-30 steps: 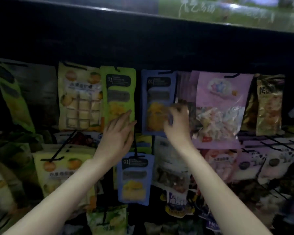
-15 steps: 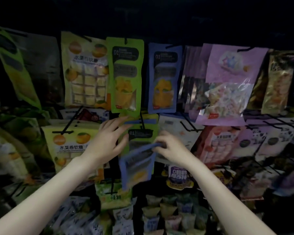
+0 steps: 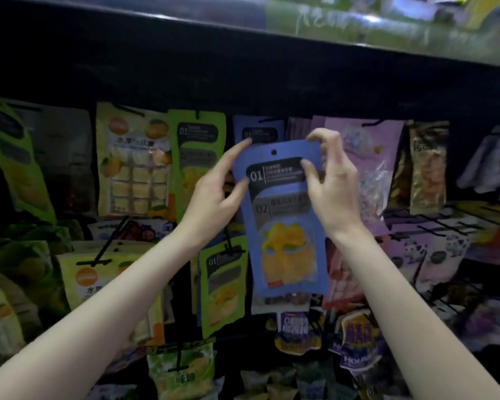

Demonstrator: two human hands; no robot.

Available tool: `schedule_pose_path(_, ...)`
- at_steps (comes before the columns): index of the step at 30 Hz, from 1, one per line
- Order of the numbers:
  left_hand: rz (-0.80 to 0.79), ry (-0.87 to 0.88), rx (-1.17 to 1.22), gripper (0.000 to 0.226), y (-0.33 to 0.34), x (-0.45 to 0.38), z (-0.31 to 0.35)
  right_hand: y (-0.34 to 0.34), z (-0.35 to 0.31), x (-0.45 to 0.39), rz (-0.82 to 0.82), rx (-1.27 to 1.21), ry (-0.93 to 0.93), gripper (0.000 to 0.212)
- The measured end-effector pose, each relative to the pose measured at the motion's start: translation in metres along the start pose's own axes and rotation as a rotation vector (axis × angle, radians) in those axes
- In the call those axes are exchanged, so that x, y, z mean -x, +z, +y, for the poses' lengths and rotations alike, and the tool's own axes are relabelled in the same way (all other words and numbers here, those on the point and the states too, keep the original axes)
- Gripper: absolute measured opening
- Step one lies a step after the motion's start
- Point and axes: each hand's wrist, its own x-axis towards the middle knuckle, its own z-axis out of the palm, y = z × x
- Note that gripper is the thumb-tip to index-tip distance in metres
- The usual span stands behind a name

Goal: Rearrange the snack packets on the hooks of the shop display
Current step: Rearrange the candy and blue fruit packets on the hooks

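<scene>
Two rows of snack packets fill the shop display [image 3: 272, 82] behind the hands, hanging close together, so open room is scarce. Between the hands, a blue packet [image 3: 286, 226] is held upright and off any hook. The left hand [image 3: 211, 197] grips its upper left edge; the right hand [image 3: 332, 186] pinches its top right corner, thumb on the label. Just behind its top hangs a matching blue packet [image 3: 257, 128]; a green packet [image 3: 197, 157] sits beyond the left hand and a pink packet [image 3: 367, 145] beyond the right. The hanging step seems in hand: next, the small punched hole [image 3: 274, 152] must meet the hook tip, which I cannot see, without snagging neighbouring edges.
</scene>
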Motion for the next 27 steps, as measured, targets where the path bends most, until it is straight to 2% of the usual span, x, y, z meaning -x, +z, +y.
schedule_pose_path(2,0.015,0.018,-0.091,0.047,0.005,-0.02,0.002,0.008,0.008,-0.015,0.04,0.02,-0.01,0.028)
schedule_pose_path(6,0.022,-0.096,-0.226,0.048,0.016,-0.051,0.005,0.021,0.025,-0.036,0.043,0.013,0.058,0.037)
schedule_pose_path(10,0.019,-0.06,-0.322,0.051,0.028,-0.064,0.005,0.027,0.033,-0.047,0.047,0.025,0.129,0.042)
schedule_pose_path(13,0.007,-0.035,-0.594,0.055,0.033,-0.068,-0.003,0.03,0.038,-0.052,0.04,0.017,0.142,0.043)
schedule_pose_path(15,0.012,0.05,-0.796,0.054,0.034,-0.067,-0.012,0.03,0.042,-0.053,0.011,0.012,0.149,0.043)
schedule_pose_path(17,-0.005,0.132,-0.902,0.051,0.037,-0.066,-0.019,0.033,0.046,-0.053,-0.036,0.015,0.151,0.044)
schedule_pose_path(21,-0.167,0.046,-0.949,0.049,0.039,-0.06,-0.039,0.049,0.053,-0.06,-0.224,0.093,0.206,0.047)
schedule_pose_path(24,-0.231,-0.075,-0.976,0.048,0.03,-0.045,-0.059,0.071,0.058,-0.061,-0.365,0.141,0.224,0.06)
schedule_pose_path(27,-0.248,-0.123,-0.92,0.048,0.016,-0.015,-0.073,0.08,0.049,-0.04,-0.364,0.138,0.288,0.064)
